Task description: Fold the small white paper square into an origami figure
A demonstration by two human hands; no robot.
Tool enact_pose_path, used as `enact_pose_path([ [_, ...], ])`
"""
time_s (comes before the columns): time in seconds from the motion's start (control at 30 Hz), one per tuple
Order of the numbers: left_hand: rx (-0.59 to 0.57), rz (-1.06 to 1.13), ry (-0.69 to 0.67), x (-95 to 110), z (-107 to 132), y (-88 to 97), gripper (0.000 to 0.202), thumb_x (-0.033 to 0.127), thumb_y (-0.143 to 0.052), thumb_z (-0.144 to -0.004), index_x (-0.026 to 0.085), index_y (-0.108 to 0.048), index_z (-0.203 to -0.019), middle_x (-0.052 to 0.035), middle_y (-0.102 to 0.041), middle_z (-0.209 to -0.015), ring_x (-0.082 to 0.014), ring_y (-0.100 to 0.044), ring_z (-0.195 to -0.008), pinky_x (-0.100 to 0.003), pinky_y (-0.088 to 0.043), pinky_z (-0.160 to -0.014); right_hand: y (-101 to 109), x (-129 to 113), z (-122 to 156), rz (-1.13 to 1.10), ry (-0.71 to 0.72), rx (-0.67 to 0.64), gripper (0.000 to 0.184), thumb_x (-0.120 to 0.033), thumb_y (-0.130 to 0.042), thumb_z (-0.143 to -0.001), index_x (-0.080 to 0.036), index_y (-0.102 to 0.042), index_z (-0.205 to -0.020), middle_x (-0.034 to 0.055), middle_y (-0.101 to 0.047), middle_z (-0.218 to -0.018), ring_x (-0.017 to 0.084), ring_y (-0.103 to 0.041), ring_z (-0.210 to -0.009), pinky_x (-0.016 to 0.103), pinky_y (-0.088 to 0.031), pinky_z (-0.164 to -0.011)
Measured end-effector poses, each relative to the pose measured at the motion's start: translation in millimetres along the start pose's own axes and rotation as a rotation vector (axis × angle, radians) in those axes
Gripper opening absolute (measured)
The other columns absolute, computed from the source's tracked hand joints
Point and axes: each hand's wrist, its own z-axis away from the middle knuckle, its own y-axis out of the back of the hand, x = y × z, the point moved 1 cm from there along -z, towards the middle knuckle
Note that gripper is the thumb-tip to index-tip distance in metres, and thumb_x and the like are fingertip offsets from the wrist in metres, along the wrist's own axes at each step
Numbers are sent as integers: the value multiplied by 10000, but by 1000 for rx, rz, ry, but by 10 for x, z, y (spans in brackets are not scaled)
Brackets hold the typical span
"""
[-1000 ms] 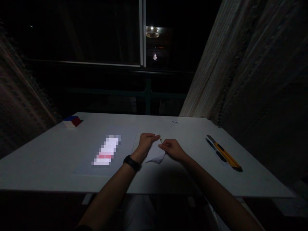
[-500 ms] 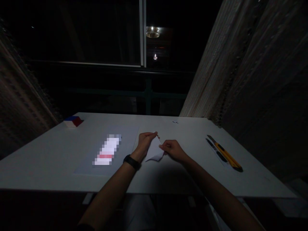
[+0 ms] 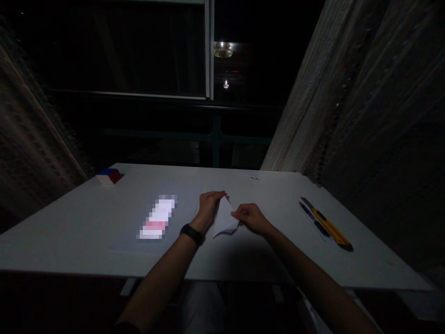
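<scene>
Between my hands is a folded piece of white paper (image 3: 225,217), its narrow tip pointing away from me and a loose corner hanging toward me. My left hand (image 3: 209,206), with a dark band on the wrist, closes on the paper's upper left edge near the tip. The fingers of my right hand (image 3: 251,216) pinch its right edge. The paper partly hides the fingertips of both hands. A larger white sheet (image 3: 125,239) lies on the table left of my left hand, with a lit, pixelated phone-like screen (image 3: 158,218) on it.
The white table (image 3: 69,241) carries a yellow utility knife (image 3: 332,227) and a pen (image 3: 313,218) on the right. A blue, red and white block (image 3: 109,176) stands at the far left. Small scraps (image 3: 255,178) lie near the back edge. Curtains (image 3: 299,102) hang beside a dark window.
The left fingers have shifted slightly at the paper's tip and look straighter. The right hand keeps its pinch on the edge. The whole view has moved a little.
</scene>
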Motion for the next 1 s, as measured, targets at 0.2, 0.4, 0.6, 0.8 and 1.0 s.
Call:
enact_pose_path([
  [0.2, 6, 39, -15, 18, -1, -8, 261, 272, -702, -527, 72, -644, -683, -114, -660, -709, -172, -595, -616, -262, -436, -561, 17, -7, -9, -6, 9, -17, 343, -473, -618, -628, -148, -529, -564, -24, -532, -427, 97, -494, -404, 206, -369, -418],
  [0.4, -269, -60, 98, 34, 79, -50, 331, 373, -677, -590, 59, -641, -691, -101, -633, -647, -139, -559, -527, -242, -403, -495, 65, 14, -9, -5, 23, 93, 334, -462, -626, -619, -153, -519, -550, -16, -545, -447, 102, -505, -422, 211, -386, -433],
  [0.6, -241, -208, 143, -9, 104, -38, 324, 369, -720, -529, 74, -618, -617, -49, -579, -512, -118, -509, -431, -224, -347, -418, 51, -14, 1, 87, 47, 121, 343, -481, -579, -659, -167, -512, -540, -14, -545, -426, 109, -511, -408, 209, -379, -423],
  [0.8, -271, -154, 120, -28, 63, -18, 389, 452, -667, -582, 70, -618, -639, -83, -611, -584, -138, -547, -498, -239, -382, -466, 41, -105, 26, 172, 52, 202, 400, -518, -502, -717, -173, -512, -516, -3, -559, -442, 106, -505, -416, 210, -383, -443],
  [1.0, -236, -70, 99, -11, 31, -34, 289, 352, -637, -629, 85, -645, -740, -80, -639, -682, -136, -570, -571, -231, -410, -516, 143, -29, -28, 136, 65, 389, 422, -550, -498, -711, -170, -516, -528, -4, -535, -428, 105, -488, -396, 211, -381, -426],
])
